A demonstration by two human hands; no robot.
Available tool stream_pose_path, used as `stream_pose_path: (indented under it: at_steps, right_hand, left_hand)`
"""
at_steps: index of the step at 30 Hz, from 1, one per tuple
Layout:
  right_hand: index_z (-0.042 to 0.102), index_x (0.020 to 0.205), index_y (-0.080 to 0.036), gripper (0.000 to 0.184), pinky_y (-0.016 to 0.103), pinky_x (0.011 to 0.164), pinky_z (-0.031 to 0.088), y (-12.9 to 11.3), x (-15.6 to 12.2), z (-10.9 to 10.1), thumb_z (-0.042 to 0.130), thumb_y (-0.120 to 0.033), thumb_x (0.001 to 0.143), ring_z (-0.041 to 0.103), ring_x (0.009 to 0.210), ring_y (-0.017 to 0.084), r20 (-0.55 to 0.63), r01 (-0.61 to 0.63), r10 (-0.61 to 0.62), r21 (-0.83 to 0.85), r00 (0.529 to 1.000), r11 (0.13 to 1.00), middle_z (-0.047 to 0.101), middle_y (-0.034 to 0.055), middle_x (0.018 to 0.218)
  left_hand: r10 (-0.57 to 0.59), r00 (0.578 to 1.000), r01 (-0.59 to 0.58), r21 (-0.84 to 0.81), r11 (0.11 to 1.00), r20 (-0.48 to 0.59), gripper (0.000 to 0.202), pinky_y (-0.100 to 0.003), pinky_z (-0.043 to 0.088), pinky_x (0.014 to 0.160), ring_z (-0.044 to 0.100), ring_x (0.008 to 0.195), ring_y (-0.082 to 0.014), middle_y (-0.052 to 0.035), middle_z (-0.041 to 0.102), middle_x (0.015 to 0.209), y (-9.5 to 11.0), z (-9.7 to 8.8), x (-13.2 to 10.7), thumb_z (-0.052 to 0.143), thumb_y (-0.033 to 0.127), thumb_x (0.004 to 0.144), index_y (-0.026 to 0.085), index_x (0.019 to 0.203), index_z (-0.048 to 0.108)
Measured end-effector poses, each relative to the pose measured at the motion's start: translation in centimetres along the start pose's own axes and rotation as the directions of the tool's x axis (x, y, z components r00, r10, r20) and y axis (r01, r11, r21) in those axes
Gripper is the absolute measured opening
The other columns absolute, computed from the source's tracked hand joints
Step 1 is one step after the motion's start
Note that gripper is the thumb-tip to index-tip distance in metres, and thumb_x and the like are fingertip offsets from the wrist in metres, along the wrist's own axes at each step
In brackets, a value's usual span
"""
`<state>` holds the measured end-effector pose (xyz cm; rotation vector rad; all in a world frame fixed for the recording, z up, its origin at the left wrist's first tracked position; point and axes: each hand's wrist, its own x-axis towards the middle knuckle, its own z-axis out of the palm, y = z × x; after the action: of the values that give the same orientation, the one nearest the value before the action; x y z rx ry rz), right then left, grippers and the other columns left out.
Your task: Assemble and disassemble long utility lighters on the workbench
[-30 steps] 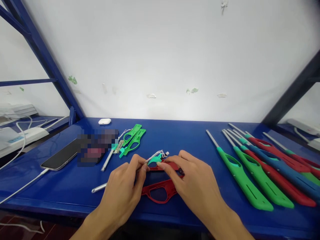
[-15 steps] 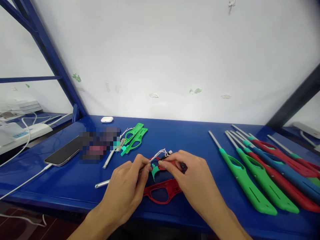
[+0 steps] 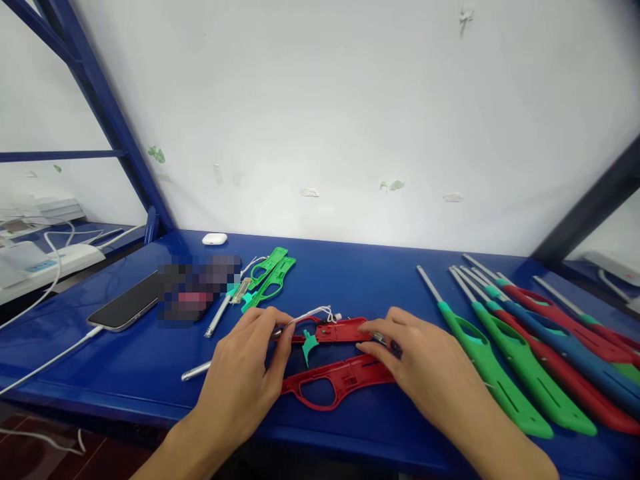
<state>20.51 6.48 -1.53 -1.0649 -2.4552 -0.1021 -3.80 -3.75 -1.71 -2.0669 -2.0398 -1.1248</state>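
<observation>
Between my two hands lies an upper red lighter shell half [image 3: 345,331], its hollow inside facing up. My left hand [image 3: 250,363] pinches its front end together with the metal tube, whose tip [image 3: 196,371] sticks out leftward. My right hand [image 3: 415,360] has thumb and fingers closed on the rear end, with a small dark and metallic part between them, partly hidden. White wires [image 3: 316,311] loop above the shell. A teal trigger [image 3: 309,345] overlaps its handle opening. Closer to me, a second red shell half [image 3: 353,375] rests on the blue table, partly behind my right hand.
Several assembled lighters [image 3: 500,360] in green, red and blue lie to the right. Green shell halves [image 3: 273,277] and a metal tube [image 3: 220,312] are at left-centre. A phone [image 3: 127,300] with a white cable and a white earbud case [image 3: 215,239] lie further left.
My right hand has shifted right, from the wires and middle of the upper red shell to its rear end. More of both red shells shows. My left hand has moved slightly left.
</observation>
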Motion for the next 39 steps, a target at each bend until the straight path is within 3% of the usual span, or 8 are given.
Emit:
stream_pose_path:
  at_steps: [6, 13, 17, 22, 26, 29, 32, 39]
  right_hand:
    - [0.069, 0.091, -0.029, 0.009, 0.032, 0.048, 0.020, 0.0, 0.8, 0.2, 0.066, -0.025, 0.100, 0.057, 0.052, 0.015, 0.078, 0.116, -0.108, -0.108, 0.991, 0.987, 0.060, -0.0026, 0.086]
    - [0.065, 0.095, -0.022, 0.018, 0.033, 0.046, 0.011, -0.4, 2.5, -2.0, 0.061, -0.005, 0.093, 0.042, 0.045, 0.011, 0.193, 0.293, -0.250, -0.239, 0.949, 0.926, 0.061, 0.0018, 0.097]
    - [0.065, 0.097, -0.018, 0.029, 0.031, 0.046, 0.014, -1.0, 4.8, -2.5, 0.058, 0.007, 0.083, 0.042, 0.047, 0.007, 0.244, 0.344, -0.282, -0.270, 0.928, 0.899, 0.064, 0.0053, 0.106]
    - [0.067, 0.097, -0.018, 0.022, 0.028, 0.049, 0.024, -1.1, 6.7, -2.3, 0.053, -0.001, 0.095, 0.046, 0.049, 0.006, 0.227, 0.317, -0.261, -0.257, 0.938, 0.913, 0.066, 0.0054, 0.101]
    - [0.069, 0.112, -0.024, 0.019, 0.029, 0.047, 0.030, -0.3, 4.3, -3.1, 0.051, -0.029, 0.108, 0.054, 0.050, 0.010, 0.128, 0.216, -0.191, -0.227, 0.973, 0.950, 0.066, 0.0037, 0.101]
    - [0.068, 0.116, -0.036, 0.023, 0.028, 0.054, 0.046, 0.3, 0.9, -3.6, 0.050, -0.048, 0.108, 0.063, 0.057, 0.011, 0.080, 0.182, -0.174, -0.107, 0.982, 0.978, 0.067, -0.0027, 0.105]
    - [0.067, 0.116, -0.042, 0.018, 0.030, 0.061, 0.055, 0.4, -1.8, -3.1, 0.062, -0.052, 0.102, 0.071, 0.067, 0.014, 0.128, 0.155, -0.180, 0.184, 0.975, 0.971, 0.068, -0.0061, 0.111]
    - [0.065, 0.127, -0.044, 0.027, 0.037, 0.069, 0.062, -0.2, -2.8, 0.0, 0.067, -0.039, 0.101, 0.079, 0.086, 0.021, 0.147, 0.159, -0.190, 0.195, 0.971, 0.968, 0.066, -0.0048, 0.136]
  left_hand:
    - [-0.048, 0.995, 0.045, 0.034, 0.998, 0.088, 0.019, -0.033, 0.047, 0.066, 0.069, 0.083, -0.0218, 0.0002, 0.072, 0.097, 0.0, 0.0, 0.2, 0.044, 0.033, 0.109, 0.027, 0.103, 0.061]
    - [-0.087, 0.991, 0.082, 0.051, 0.995, 0.105, 0.021, -0.033, 0.046, 0.065, 0.069, 0.081, -0.0223, 0.0005, 0.071, 0.092, 0.0, 0.0, 0.3, 0.042, 0.035, 0.108, 0.026, 0.100, 0.060]
    - [-0.104, 0.991, 0.098, 0.071, 0.993, 0.084, 0.021, -0.035, 0.048, 0.068, 0.069, 0.082, -0.0234, -0.0003, 0.071, 0.093, -0.2, 0.1, 0.3, 0.042, 0.034, 0.107, 0.026, 0.101, 0.060]
    - [-0.102, 0.994, 0.099, 0.108, 0.989, 0.026, 0.021, -0.035, 0.049, 0.067, 0.069, 0.081, -0.0249, -0.0017, 0.070, 0.092, -0.5, 0.1, 0.2, 0.043, 0.035, 0.106, 0.026, 0.100, 0.061]
    - [-0.063, 0.997, 0.067, 0.129, 0.989, -0.033, 0.022, -0.036, 0.051, 0.070, 0.068, 0.088, -0.0253, -0.0043, 0.067, 0.102, -0.7, 0.2, 0.4, 0.044, 0.033, 0.106, 0.025, 0.098, 0.062]
    - [-0.029, 0.999, 0.033, 0.145, 0.989, -0.033, 0.023, -0.034, 0.050, 0.068, 0.067, 0.086, -0.0239, -0.0052, 0.063, 0.104, -0.8, 0.4, 1.0, 0.043, 0.031, 0.106, 0.024, 0.097, 0.063]
    - [0.002, 1.000, -0.001, 0.164, 0.986, -0.011, 0.024, -0.034, 0.049, 0.067, 0.066, 0.084, -0.0235, -0.0056, 0.061, 0.101, -0.7, 0.7, 2.3, 0.043, 0.028, 0.107, 0.023, 0.097, 0.064]
    - [0.022, 0.999, -0.026, 0.224, 0.974, 0.024, 0.022, -0.037, 0.048, 0.070, 0.063, 0.079, -0.0241, -0.0069, 0.061, 0.098, 0.2, 0.4, 5.4, 0.046, 0.024, 0.107, 0.019, 0.101, 0.067]
